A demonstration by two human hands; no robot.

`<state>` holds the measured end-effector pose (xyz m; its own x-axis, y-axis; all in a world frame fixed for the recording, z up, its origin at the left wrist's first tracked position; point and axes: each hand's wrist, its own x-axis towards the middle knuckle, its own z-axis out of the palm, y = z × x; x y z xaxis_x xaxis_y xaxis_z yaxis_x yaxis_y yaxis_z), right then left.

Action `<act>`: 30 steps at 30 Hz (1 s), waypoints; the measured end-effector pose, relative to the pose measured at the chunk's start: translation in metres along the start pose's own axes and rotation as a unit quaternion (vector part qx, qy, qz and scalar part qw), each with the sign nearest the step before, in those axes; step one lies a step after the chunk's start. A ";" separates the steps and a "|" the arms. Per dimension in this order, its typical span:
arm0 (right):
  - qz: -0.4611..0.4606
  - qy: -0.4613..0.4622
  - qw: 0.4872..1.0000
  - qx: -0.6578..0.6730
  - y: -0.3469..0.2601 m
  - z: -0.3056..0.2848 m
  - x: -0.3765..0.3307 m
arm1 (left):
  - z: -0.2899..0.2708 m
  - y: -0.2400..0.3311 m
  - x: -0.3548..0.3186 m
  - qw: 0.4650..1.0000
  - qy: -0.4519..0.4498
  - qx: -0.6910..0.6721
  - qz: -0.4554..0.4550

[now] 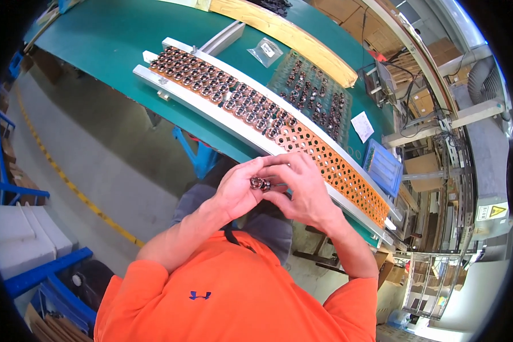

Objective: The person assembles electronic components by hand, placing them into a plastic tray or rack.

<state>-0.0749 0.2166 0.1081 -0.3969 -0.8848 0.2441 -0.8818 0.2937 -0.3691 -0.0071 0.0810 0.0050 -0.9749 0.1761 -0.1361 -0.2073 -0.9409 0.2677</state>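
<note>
Just in front of my body, my left hand (pixel 235 191) is cupped around a few small shiny metal fittings (pixel 260 183) with dark, round openings. My right hand (pixel 303 187) meets it from the other side, its thumb and fingers curled against the same fittings; the fingers hide part of them. Beyond both hands runs a long orange perforated board (pixel 339 168) between pale metal rails. Rows of shiny round metal fittings (pixel 205 77) fill the board's left part, while bare holes show along its right part.
A clear tray (pixel 279 77) of similar fittings lies behind the board on the green table (pixel 108 45). Near it are a plastic bag (pixel 265 52), a white paper (pixel 362 126) and a blue bin (pixel 385 168). A yellowish strip (pixel 290 34) borders the back.
</note>
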 end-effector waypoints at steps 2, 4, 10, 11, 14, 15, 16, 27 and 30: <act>-0.007 0.012 1.000 0.006 -0.001 0.008 -0.004 | -0.001 -0.004 0.003 1.000 -0.006 -0.016 0.005; -0.018 0.012 1.000 0.010 0.004 0.011 -0.007 | 0.003 -0.003 0.001 0.999 -0.013 -0.035 0.013; -0.021 0.082 0.996 0.031 0.019 0.008 -0.007 | 0.004 -0.001 -0.003 0.999 -0.020 -0.042 0.002; -0.003 0.108 0.993 0.044 0.022 0.010 -0.008 | -0.001 -0.003 -0.004 0.999 -0.026 -0.029 -0.006; 0.009 0.119 0.991 0.058 0.026 0.016 -0.011 | -0.005 -0.004 -0.005 0.999 -0.035 -0.014 -0.025; 0.013 0.119 0.991 0.068 0.026 0.016 -0.012 | -0.005 -0.004 -0.004 0.999 -0.039 -0.013 -0.035; 0.013 0.118 0.991 0.068 0.024 0.014 -0.010 | -0.004 -0.003 -0.005 0.999 -0.039 -0.014 -0.035; 0.110 -0.015 0.975 0.192 0.021 -0.007 -0.004 | 0.000 0.003 -0.005 0.998 0.000 0.052 -0.041; 0.151 -0.052 0.969 0.189 0.019 -0.012 0.000 | -0.001 0.002 -0.004 0.997 0.019 0.065 -0.038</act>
<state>-0.0945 0.2270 0.1119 -0.5765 -0.8171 -0.0104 -0.5654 0.4080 -0.7168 -0.0036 0.0778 0.0056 -0.9528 0.2322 -0.1957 -0.2915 -0.8798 0.3754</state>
